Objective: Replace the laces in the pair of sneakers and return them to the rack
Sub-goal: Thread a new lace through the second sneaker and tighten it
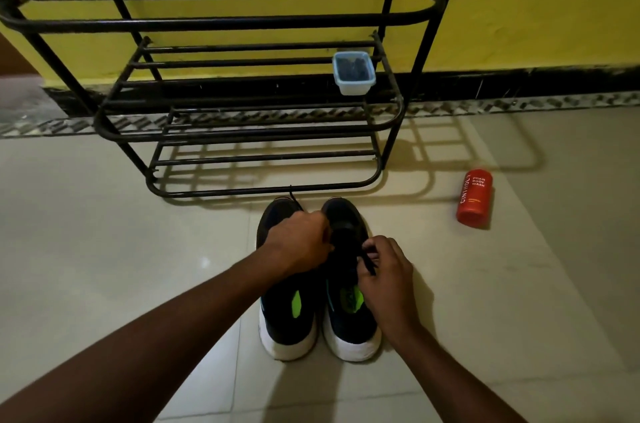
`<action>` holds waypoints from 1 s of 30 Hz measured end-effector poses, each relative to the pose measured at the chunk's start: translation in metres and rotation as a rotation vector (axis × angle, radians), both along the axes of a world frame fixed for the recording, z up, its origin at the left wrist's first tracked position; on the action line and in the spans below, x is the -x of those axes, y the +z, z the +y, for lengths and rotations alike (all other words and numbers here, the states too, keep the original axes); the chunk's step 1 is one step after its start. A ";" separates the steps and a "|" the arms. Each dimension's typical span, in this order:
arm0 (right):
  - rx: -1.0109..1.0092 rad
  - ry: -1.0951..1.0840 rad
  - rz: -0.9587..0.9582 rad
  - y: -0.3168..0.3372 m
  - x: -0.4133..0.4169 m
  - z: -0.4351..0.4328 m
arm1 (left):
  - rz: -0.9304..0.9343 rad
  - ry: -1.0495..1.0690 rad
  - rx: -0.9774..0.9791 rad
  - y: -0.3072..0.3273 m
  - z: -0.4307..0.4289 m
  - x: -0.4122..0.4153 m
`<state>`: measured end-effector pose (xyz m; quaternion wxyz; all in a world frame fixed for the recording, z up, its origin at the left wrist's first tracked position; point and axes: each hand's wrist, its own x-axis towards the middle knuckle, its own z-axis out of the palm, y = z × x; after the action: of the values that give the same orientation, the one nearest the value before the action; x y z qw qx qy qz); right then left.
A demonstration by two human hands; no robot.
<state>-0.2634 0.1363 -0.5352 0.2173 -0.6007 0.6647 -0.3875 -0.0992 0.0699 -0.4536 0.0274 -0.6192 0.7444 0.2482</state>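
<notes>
My pair of sneakers sits side by side on the floor (104,249), toes toward the rack (221,21). My right hand (386,270) pinches the black lace (367,263) over the right sneaker (349,322). My left hand (298,242) is curled closed above the left sneaker (287,322), at the laces. A red bottle (475,197) lies far right; a small tub (354,72) rests on the rack.
</notes>
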 end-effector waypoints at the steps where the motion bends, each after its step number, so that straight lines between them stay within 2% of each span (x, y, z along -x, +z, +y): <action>1: -0.005 -0.008 -0.011 0.000 0.000 0.000 | -0.011 -0.010 0.004 -0.001 0.001 0.002; 10: -0.038 0.024 0.009 0.002 0.003 -0.002 | -0.059 -0.045 0.047 0.000 0.004 0.014; 18: -0.023 0.038 -0.001 0.006 0.001 0.000 | -0.104 -0.025 0.165 -0.010 0.008 0.012; 23: -0.054 0.032 -0.042 0.009 0.002 0.000 | -0.017 0.093 0.085 -0.004 0.003 0.016; 27: -0.047 0.035 -0.046 0.010 -0.001 0.000 | -0.218 -0.053 0.033 0.010 -0.002 0.015; 30: -0.035 0.028 -0.033 0.011 -0.003 0.000 | -0.174 -0.051 0.036 0.013 -0.009 0.010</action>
<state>-0.2602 0.1366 -0.5239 0.2443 -0.5993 0.6594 -0.3826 -0.1095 0.0607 -0.4403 0.0870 -0.6197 0.7591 0.1795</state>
